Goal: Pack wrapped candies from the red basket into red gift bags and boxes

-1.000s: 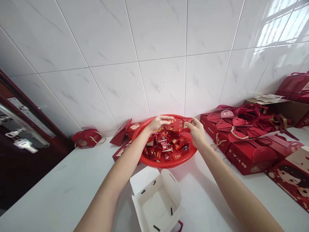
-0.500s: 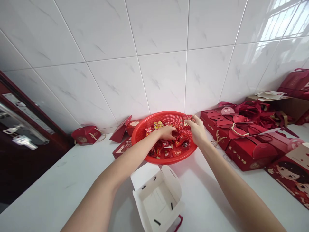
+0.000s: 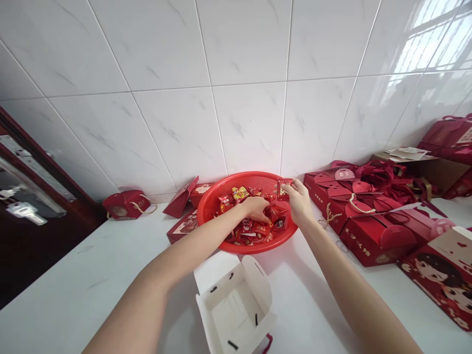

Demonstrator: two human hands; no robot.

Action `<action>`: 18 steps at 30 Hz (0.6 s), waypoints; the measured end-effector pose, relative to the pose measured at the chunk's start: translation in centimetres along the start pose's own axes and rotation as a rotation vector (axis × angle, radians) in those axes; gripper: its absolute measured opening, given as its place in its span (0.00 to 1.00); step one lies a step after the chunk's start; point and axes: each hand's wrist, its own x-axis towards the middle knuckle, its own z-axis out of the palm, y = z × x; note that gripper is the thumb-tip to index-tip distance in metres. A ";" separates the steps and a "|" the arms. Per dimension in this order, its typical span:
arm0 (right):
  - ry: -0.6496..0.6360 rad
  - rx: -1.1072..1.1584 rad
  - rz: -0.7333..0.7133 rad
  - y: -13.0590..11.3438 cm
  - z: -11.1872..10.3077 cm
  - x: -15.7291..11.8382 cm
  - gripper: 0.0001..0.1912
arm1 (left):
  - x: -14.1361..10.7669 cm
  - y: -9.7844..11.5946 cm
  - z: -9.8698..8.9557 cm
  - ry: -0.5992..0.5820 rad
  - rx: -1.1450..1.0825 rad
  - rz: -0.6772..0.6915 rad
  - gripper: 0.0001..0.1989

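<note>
While one red packet (image 3: 283,190) is pinched in the right hand (image 3: 301,200), presumably for separation, wrapped sweets (image 3: 248,225) are touched by the half-curled left hand (image 3: 255,208), grip indiscernible.

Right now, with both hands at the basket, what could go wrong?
The right hand pinches a packet by its edge near the basket's rim, so it might slip. The left hand reaches among the loose packets; rummaging could push some out. The left forearm passes close to the open box's raised flap and might nudge it.
</note>
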 end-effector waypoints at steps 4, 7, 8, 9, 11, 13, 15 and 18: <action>0.025 -0.017 -0.017 0.1 0.0 0.1 0.09 | 0.1 0.6 0.8 0.143 0.064 0.031 0.31; 0.032 -0.016 -0.016 0.1 0.0 0.1 0.09 | 0.2 0.6 1.3 0.182 0.068 0.022 0.34; 0.030 -0.013 -0.015 0.1 0.0 0.1 0.09 | 0.3 0.6 1.3 0.196 0.058 0.020 0.32; 0.027 -0.012 -0.014 0.2 0.0 0.1 0.09 | 0.5 0.6 1.3 0.213 0.046 0.017 0.28; 0.018 -0.013 -0.007 0.2 -0.1 0.1 0.09 | 0.7 0.5 1.2 0.251 0.030 -0.016 0.22; 0.012 -0.008 -0.004 0.3 -0.1 0.1 0.10 | 0.9 0.4 0.9 0.293 0.029 -0.089 0.22; 0.014 0.001 -0.014 0.4 -0.2 0.1 0.10 | 1.0 0.4 0.6 0.340 0.037 -0.161 0.26; 0.032 -0.007 -0.017 0.6 -0.4 0.2 0.10 | 0.8 0.7 0.1 0.345 0.014 -0.176 0.28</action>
